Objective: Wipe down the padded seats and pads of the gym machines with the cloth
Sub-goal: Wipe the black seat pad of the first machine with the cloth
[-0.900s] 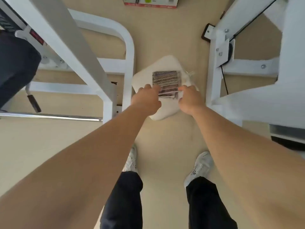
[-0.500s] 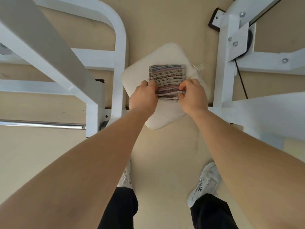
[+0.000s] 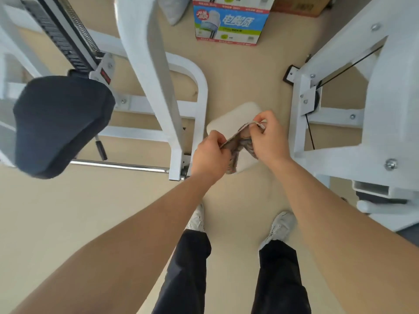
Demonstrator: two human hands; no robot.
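Low pad (image 3: 238, 114) at centre, between left machine frame (image 3: 147, 64) and right machine frame (image 3: 374, 109). Cloth (image 3: 240, 141) over pad, held between left hand (image 3: 209, 158) at near-left end and right hand (image 3: 269, 138) at far-right end. Padded seat (image 3: 61, 125) far left, beyond frame upright; bar (image 3: 118, 165) runs below it to upright's foot. Box (image 3: 231, 21) on floor (image 3: 238, 71) farther back. Shoes (image 3: 280, 225) nearest, below hands.

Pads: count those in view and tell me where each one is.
2. A black pad at left; a white pad at centre, partly behind the cloth. A grey shape at the top edge may be a third.
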